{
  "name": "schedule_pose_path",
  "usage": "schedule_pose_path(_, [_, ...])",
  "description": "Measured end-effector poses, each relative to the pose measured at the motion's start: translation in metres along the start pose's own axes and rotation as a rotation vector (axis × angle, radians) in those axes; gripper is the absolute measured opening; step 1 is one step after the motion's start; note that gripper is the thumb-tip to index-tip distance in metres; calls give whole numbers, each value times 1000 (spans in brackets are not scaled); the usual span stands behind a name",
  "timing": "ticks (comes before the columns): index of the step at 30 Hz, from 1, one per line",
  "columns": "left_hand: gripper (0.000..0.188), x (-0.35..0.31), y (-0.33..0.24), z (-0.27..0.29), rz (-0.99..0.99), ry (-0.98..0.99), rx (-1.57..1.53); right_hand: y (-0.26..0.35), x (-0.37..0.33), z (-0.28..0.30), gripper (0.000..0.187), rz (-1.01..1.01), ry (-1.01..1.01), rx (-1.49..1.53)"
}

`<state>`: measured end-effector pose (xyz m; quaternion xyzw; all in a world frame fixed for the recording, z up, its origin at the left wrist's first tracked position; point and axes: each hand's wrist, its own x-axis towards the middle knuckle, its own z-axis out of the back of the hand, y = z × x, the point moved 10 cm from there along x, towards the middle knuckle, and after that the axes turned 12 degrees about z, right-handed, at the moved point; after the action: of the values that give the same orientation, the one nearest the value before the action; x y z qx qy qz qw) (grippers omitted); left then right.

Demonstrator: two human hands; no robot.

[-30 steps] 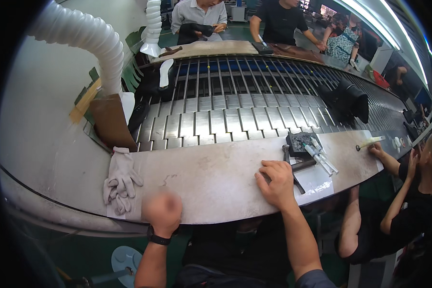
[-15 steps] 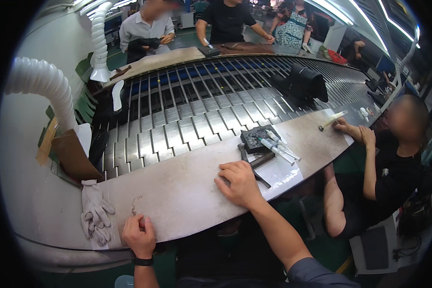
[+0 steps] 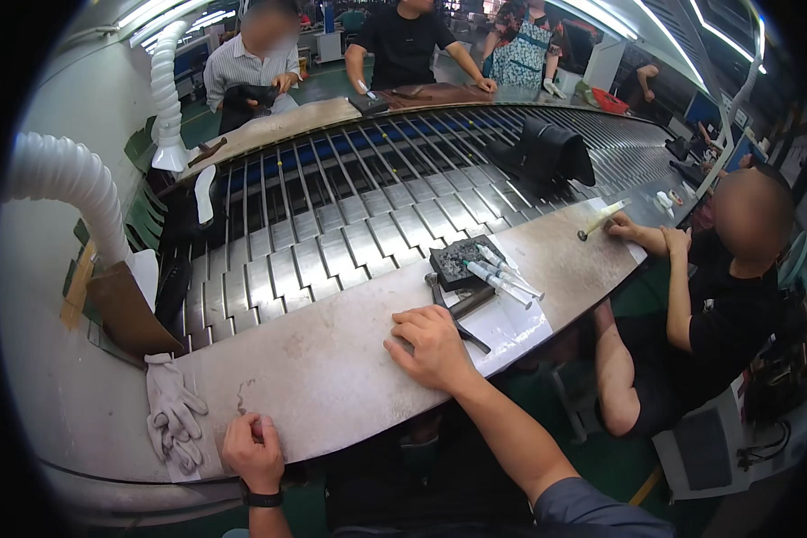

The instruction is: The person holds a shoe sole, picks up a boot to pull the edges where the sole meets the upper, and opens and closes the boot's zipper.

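My left hand (image 3: 255, 451) rests at the near edge of a pale worktop (image 3: 323, 359), its fingers curled in with nothing showing in them. Farther right, my right hand (image 3: 432, 350) lies palm down on the worktop, empty, with fingers apart and slightly bent. Just beyond it is a hammer (image 3: 475, 303) with a dark curved head and brown handle, apart from the fingers. A dark rough block (image 3: 457, 263) sits behind the hammer, with several syringes (image 3: 509, 285) leaning on it. Pale work gloves (image 3: 172, 408) lie left of my left hand.
Beyond the worktop runs a metal slat conveyor (image 3: 332, 255) carrying a black leather piece (image 3: 560, 154). A seated co-worker (image 3: 735, 305) at right has a hand by a yellowish tube-like tool (image 3: 603, 221). White hoses (image 3: 81, 170) hang at left. Other people stand across the conveyor.
The view has shifted slightly, so most things sit a little farther left. Both my hands keep their places on the worktop. One person across the conveyor has lowered a hand toward the far table.
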<state>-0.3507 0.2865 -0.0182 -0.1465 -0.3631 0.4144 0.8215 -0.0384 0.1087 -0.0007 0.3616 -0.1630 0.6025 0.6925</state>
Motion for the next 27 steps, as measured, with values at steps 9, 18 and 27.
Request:
schedule_pose_path(9, [11, -1, 7, 2, 2, 4, -3, 6, 1, -2, 21, 12, -6, -7])
schedule_pose_path(18, [13, 4, 22, -1, 67, 73, -50, 7, 1, -7, 21, -2, 9, 2])
schedule_pose_path(27, [51, 154, 44, -58, 173, 358, -156, 4, 0, -9, 17, -14, 5, -10])
